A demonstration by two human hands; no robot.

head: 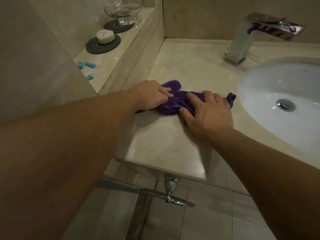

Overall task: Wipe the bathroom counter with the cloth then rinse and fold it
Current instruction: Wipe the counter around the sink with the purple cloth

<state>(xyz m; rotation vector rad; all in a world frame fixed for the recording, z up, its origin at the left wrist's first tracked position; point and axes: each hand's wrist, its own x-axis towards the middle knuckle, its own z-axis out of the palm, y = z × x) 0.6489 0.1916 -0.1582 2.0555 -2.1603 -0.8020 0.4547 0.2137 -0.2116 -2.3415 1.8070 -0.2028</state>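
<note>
Both hands (152,94) (207,111) cover much of the cloth (174,103).

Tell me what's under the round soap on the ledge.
The soap sits on a dark round coaster resting on the marble ledge. The coaster's centre is covered by the soap, so anything there cannot be seen.

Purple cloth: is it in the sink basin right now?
No, the purple cloth lies bunched on the counter left of the sink, with the left hand and right hand gripping it.
</note>
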